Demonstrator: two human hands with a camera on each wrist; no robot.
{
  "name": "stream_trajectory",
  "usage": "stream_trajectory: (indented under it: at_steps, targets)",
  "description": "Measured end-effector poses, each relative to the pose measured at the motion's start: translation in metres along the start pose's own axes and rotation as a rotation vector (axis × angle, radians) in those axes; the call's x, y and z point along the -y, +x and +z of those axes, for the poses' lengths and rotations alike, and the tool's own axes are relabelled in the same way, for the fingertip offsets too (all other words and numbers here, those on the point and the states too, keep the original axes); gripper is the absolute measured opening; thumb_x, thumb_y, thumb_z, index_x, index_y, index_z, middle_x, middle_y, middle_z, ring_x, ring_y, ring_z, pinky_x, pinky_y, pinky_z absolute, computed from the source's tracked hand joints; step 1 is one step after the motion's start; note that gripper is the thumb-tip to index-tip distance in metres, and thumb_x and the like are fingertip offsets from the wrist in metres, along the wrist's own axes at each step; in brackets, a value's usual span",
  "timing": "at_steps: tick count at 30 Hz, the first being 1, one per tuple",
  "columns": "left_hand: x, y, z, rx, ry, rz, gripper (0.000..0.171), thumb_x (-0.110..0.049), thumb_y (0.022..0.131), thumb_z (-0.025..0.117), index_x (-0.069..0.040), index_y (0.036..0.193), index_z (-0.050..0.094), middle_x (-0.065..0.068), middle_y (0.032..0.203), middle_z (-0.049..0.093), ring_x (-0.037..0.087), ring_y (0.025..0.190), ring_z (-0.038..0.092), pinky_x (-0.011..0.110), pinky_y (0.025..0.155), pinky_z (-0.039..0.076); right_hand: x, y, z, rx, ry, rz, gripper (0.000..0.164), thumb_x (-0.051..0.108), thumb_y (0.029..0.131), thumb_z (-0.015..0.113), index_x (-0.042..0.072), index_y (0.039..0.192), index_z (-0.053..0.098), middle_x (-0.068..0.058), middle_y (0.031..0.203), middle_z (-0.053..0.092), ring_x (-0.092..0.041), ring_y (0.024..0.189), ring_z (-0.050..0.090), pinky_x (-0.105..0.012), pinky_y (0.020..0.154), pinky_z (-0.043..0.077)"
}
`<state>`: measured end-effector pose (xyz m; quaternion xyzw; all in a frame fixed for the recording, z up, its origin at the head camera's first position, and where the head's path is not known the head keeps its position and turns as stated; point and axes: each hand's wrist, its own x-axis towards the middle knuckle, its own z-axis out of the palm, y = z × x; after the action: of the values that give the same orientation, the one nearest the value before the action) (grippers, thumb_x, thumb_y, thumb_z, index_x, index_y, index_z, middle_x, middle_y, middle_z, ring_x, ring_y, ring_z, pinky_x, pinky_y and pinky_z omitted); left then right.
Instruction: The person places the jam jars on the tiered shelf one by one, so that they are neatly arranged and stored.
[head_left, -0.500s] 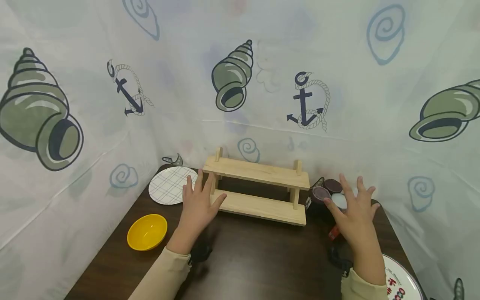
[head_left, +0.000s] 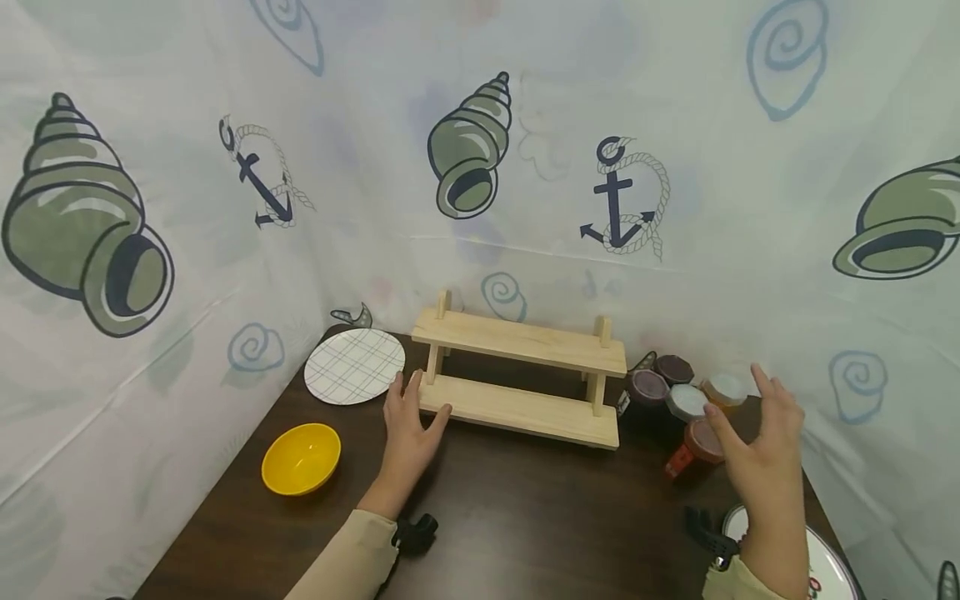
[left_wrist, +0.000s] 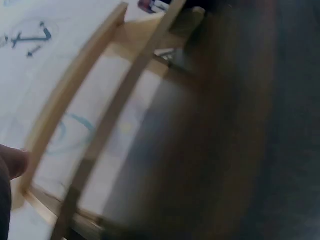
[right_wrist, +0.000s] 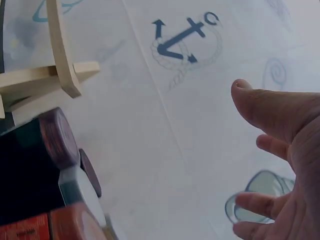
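A two-tier wooden shelf stands against the cloth at the back. My left hand is in front of its left end, fingers spread and nothing held; the thumb shows at the edge of the left wrist view. On the right my right hand hovers with thumb and fingers apart, also holding nothing. Beside it is a cluster of lidded jars: a red one, one with a white lid, one with a purple lid and others behind. The right wrist view shows the empty right palm.
A yellow bowl sits at the left, with a round checked plate behind it. Partly behind my right wrist is a white plate with red marks. Patterned cloth encloses the dark table.
My right hand has moved right, away from the jars, uncovering the red jar and a pale-lidded one. My left hand has shifted slightly right and lower, its fingers less raised.
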<state>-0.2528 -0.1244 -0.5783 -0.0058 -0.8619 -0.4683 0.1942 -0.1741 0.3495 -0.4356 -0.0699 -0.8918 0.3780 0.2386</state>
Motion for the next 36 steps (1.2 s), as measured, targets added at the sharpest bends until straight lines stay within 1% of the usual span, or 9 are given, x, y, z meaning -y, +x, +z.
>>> stream_trajectory:
  at_steps: [5,10,12,16,19,21,27,32,36]
  targets:
    - [0.015,-0.001,0.008,-0.03,-0.093,-0.044,0.091,-0.037,0.101,0.08,-0.018,0.173,0.028,0.023,0.179,0.009,0.044,0.166,0.016,0.072,0.125,0.031,-0.013,0.003,-0.012,0.046,0.029,0.05,0.093,0.034,0.104,0.075,0.025,0.177,0.018,-0.034,0.174,0.017,-0.058,0.16,0.019,-0.081,0.125,0.018]
    - [0.028,0.005,0.009,-0.008,-0.328,-0.134,0.089,-0.034,0.102,0.079,-0.026,0.174,0.026,0.019,0.176,0.016,0.043,0.165,0.026,0.07,0.129,0.028,-0.022,0.01,-0.015,0.127,0.008,0.107,0.098,0.04,0.105,0.073,0.019,0.177,0.012,-0.036,0.175,0.014,-0.062,0.16,0.014,-0.086,0.121,0.017]
    - [0.031,0.006,0.007,-0.004,-0.386,-0.164,0.088,-0.031,0.103,0.079,-0.029,0.174,0.026,0.016,0.176,0.021,0.041,0.164,0.028,0.069,0.13,0.028,-0.024,0.014,-0.012,0.167,-0.004,0.108,0.099,0.041,0.104,0.074,0.015,0.177,0.011,-0.037,0.175,0.013,-0.063,0.161,0.012,-0.087,0.12,0.016]
    - [0.032,0.005,0.003,0.012,-0.324,-0.173,0.088,-0.027,0.104,0.077,-0.028,0.174,0.024,0.018,0.174,0.028,0.041,0.16,0.036,0.066,0.127,0.035,-0.029,0.019,-0.003,0.283,-0.035,0.136,0.103,0.045,0.103,0.075,0.009,0.175,0.01,-0.041,0.172,0.011,-0.067,0.158,0.013,-0.089,0.116,0.021]
    - [0.031,0.004,0.002,0.019,-0.242,-0.157,0.085,-0.024,0.107,0.073,-0.023,0.175,0.023,0.021,0.171,0.03,0.042,0.156,0.04,0.065,0.123,0.04,-0.037,0.019,0.006,0.352,-0.04,0.141,0.104,0.044,0.101,0.078,0.007,0.174,0.013,-0.044,0.168,0.015,-0.066,0.153,0.019,-0.089,0.112,0.028]
    - [0.032,0.004,0.002,0.016,-0.23,-0.16,0.083,-0.022,0.108,0.071,-0.02,0.175,0.023,0.022,0.172,0.03,0.042,0.155,0.041,0.064,0.122,0.042,-0.045,0.018,0.012,0.379,-0.032,0.139,0.104,0.042,0.1,0.08,0.005,0.172,0.016,-0.043,0.166,0.019,-0.063,0.15,0.023,-0.085,0.11,0.034]
    - [0.034,0.004,0.003,0.022,-0.244,-0.179,0.081,-0.02,0.108,0.07,-0.016,0.175,0.024,0.021,0.175,0.028,0.041,0.157,0.04,0.064,0.121,0.043,-0.059,0.017,0.024,0.435,0.008,0.142,0.097,0.029,0.098,0.084,0.001,0.166,0.022,-0.041,0.158,0.028,-0.057,0.141,0.033,-0.074,0.106,0.044]
    - [0.034,0.008,0.007,0.037,-0.26,-0.211,0.08,-0.024,0.108,0.07,-0.012,0.173,0.026,0.02,0.176,0.028,0.041,0.158,0.04,0.062,0.121,0.044,-0.068,0.017,0.025,0.468,0.016,0.147,0.094,0.024,0.096,0.085,-0.001,0.162,0.023,-0.041,0.155,0.032,-0.058,0.14,0.038,-0.077,0.11,0.042]
    - [0.034,0.013,0.011,0.032,-0.316,-0.243,0.079,-0.028,0.108,0.07,-0.009,0.172,0.028,0.018,0.177,0.029,0.037,0.16,0.038,0.06,0.122,0.044,-0.076,0.015,0.025,0.467,0.031,0.164,0.091,0.018,0.095,0.085,0.0,0.159,0.022,-0.041,0.157,0.031,-0.06,0.141,0.04,-0.079,0.112,0.041]
